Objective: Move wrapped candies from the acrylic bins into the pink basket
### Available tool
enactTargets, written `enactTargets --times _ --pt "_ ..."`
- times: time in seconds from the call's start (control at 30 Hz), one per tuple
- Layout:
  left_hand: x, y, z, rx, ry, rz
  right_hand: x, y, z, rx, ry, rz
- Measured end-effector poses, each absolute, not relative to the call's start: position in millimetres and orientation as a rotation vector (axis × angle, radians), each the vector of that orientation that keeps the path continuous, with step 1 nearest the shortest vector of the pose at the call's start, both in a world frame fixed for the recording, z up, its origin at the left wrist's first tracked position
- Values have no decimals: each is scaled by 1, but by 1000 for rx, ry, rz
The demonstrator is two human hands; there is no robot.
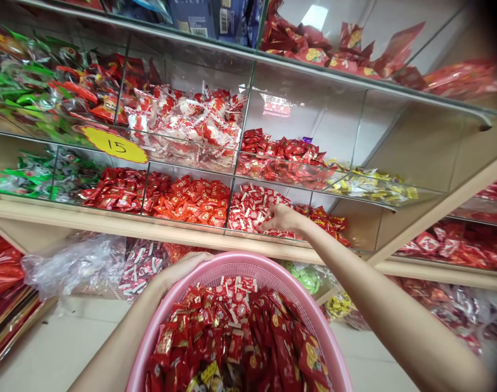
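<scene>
My left hand [182, 268] grips the far rim of a pink plastic basket [313, 321] filled with red and gold wrapped candies [235, 337]. My right hand [281, 218] reaches into a glass bin of red-and-white wrapped candies [248, 209] on the lower shelf tier. Its fingers curl down into the pile; whether they hold a candy is hidden.
Glass-divided bins hold green [31, 174], red [117, 188], orange-red [191, 198] and yellow [370, 182] sweets. A yellow price tag marked 15 [115, 145] sticks to the glass. Clear bags [77, 264] of stock lie under the wooden shelf edge [109, 220].
</scene>
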State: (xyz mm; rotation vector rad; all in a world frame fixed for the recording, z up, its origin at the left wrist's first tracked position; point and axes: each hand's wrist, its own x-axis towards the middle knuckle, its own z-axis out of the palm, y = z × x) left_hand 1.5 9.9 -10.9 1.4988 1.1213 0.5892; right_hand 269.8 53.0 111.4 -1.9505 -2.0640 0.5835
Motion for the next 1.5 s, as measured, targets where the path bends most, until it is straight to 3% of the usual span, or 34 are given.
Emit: enactTargets --times 0.3,0.53,0.73,1.0,1.23,1.5 --pt "4 3 9 1499 1028 535 235 2 98 -1532 -2146 869" --pt "3 5 -3 1505 1110 634 192 -37 22 -1659 -2503 654" --pt "4 1 4 1510 1063 620 183 -36 0 -1695 -2554 589" --pt "4 3 1 1503 1065 629 187 -30 9 -1707 -2505 608" --pt "6 0 4 1461 1046 616 180 -40 12 -1729 -2606 335" --pt "1 3 -2 1514 1109 611 204 -54 40 -1660 -2456 408"
